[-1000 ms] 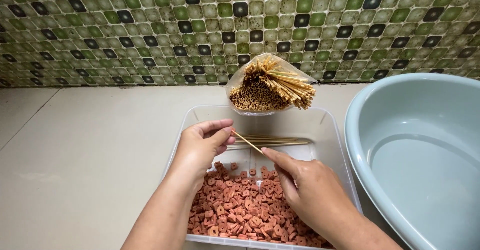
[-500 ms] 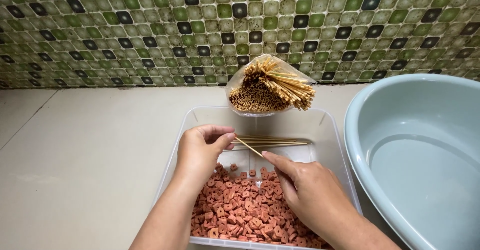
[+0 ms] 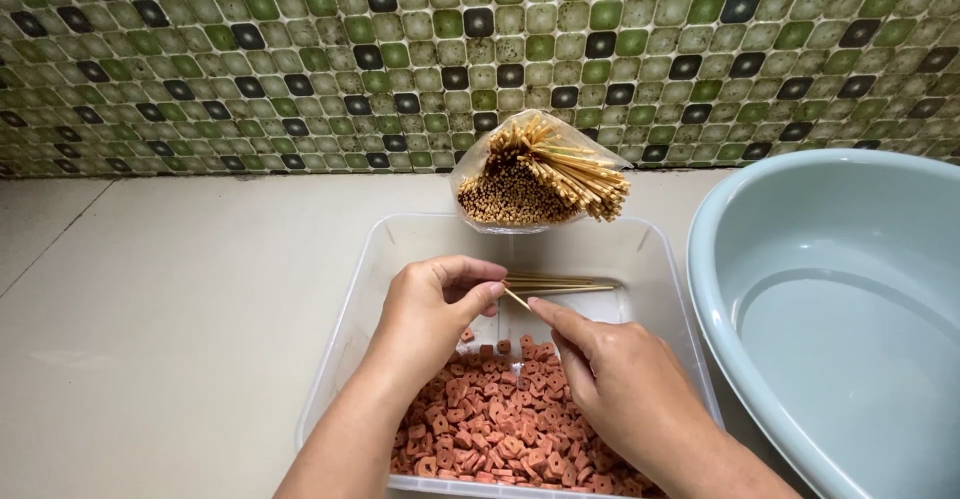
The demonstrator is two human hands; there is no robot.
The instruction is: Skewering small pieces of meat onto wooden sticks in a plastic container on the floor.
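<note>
Both grips pinched one thin bamboo skewer: left hand and right hand held it over the clear tub, keeping the sausage slices within reach.

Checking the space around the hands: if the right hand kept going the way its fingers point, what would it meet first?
Probably the left hand: the right hand points up-left along the skewer pinched between them, though depth is unclear.

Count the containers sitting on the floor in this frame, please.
2: a clear plastic tub in the middle, holding reddish pieces, and a pale blue basin at its right, cut off by the frame edge.
</note>
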